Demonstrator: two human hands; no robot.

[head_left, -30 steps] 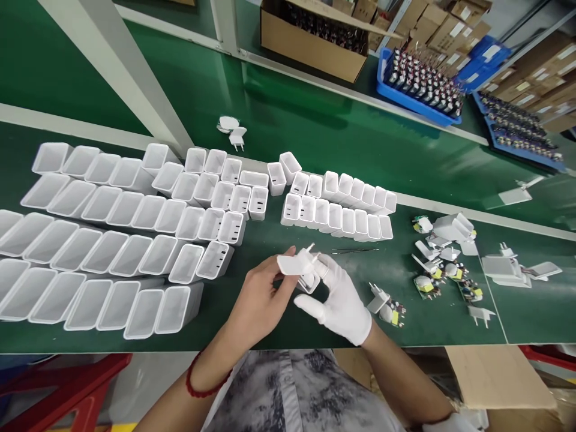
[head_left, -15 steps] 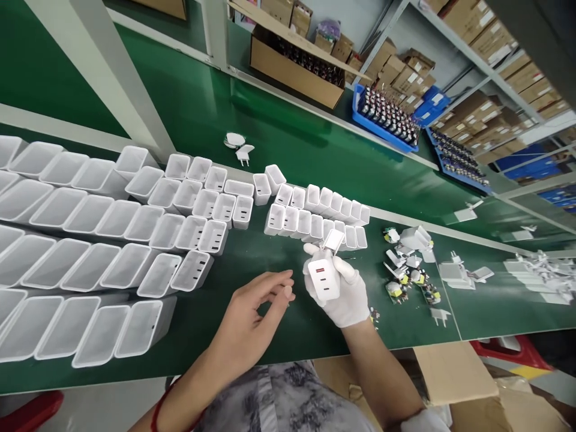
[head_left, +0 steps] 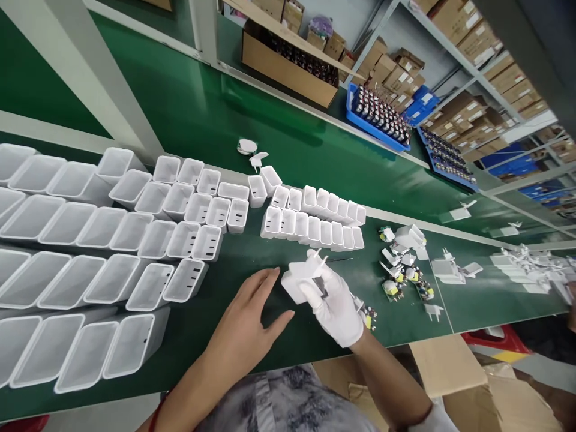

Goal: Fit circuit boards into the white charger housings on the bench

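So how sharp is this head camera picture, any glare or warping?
Head view: the gloved right hand and the white charger it holds are slightly motion-blurred; straight shelf rails bow near the edges; soft glare on the green mat.

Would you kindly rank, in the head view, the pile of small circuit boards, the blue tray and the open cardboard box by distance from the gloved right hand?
From the right hand, which holds a white charger:
1. Pile of small circuit boards, just to its right on the green belt.
2. Blue tray, far across the belt, upper right.
3. Open cardboard box, beyond, upper middle.
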